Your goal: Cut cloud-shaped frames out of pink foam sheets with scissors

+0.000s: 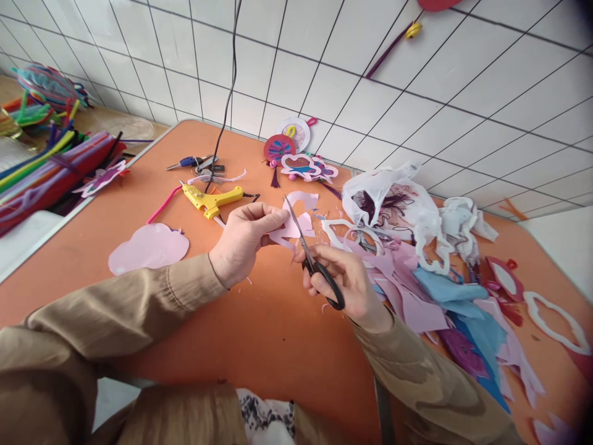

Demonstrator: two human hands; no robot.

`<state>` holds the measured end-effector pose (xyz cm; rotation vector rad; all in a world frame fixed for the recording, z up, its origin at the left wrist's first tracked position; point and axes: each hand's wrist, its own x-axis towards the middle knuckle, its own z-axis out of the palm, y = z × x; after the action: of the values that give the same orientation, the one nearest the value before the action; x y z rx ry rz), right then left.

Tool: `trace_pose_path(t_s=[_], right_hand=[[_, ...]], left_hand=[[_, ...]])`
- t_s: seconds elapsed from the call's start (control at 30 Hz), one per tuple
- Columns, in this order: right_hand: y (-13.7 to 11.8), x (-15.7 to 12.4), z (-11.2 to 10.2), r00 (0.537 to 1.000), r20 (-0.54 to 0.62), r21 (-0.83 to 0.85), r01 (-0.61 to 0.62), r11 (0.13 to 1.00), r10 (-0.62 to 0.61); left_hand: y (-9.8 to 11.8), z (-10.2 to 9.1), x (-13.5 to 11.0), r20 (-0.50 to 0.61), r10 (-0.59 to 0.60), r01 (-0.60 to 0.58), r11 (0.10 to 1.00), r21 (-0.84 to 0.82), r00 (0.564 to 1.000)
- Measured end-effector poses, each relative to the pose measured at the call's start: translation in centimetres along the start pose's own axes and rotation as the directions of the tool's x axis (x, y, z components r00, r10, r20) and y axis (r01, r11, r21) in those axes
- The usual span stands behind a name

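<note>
My left hand (243,238) is closed on a small pink paper cut-out (293,227), pinching it above the orange table (259,334). My right hand (345,281) grips black-handled scissors (309,252), fingers through the loops. The blades point up and away, with the paper between or against them. Tiny paper slivers lie on the table below the hands.
A yellow glue gun (210,199) with a black cord lies behind my left hand. A pink cloud shape (148,247) lies to the left. Paper scraps, white outlines and a plastic bag (393,198) pile up on the right. Pipe cleaners (50,173) lie far left. Finished ornaments (296,162) sit by the tiled wall.
</note>
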<state>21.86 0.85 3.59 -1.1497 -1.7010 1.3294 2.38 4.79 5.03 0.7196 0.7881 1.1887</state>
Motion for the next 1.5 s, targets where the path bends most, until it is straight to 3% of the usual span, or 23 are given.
trace_pose_path(t_s=[0.2,0.47,0.77,1.03,1.5], right_hand=[[0.5,0.2,-0.3,0.997,0.041,-0.020,0.073,0.997,-0.072],[0.9,0.1,-0.1,0.995,-0.003,-0.048,0.103,0.994,-0.103],[0.9,0.2,-0.1,0.998,-0.025,-0.079,0.054,0.995,-0.057],[-0.8,0.5,0.3,0.999,-0.042,-0.087,-0.033,0.996,0.029],[-1.1,0.5,0.4,0.998,-0.046,-0.041,-0.046,0.998,0.044]], left_hand=[[-0.2,0.0,0.0,-0.012,-0.005,0.005,1.000,-0.007,1.000],[-0.1,0.1,-0.2,-0.015,-0.016,0.016,1.000,0.000,1.000],[-0.2,0.1,-0.3,-0.019,-0.019,0.019,1.000,0.001,1.000],[0.0,0.2,-0.3,-0.017,-0.026,0.026,1.000,-0.018,1.000],[-0.1,0.2,-0.3,-0.008,-0.036,0.036,0.999,-0.012,0.999]])
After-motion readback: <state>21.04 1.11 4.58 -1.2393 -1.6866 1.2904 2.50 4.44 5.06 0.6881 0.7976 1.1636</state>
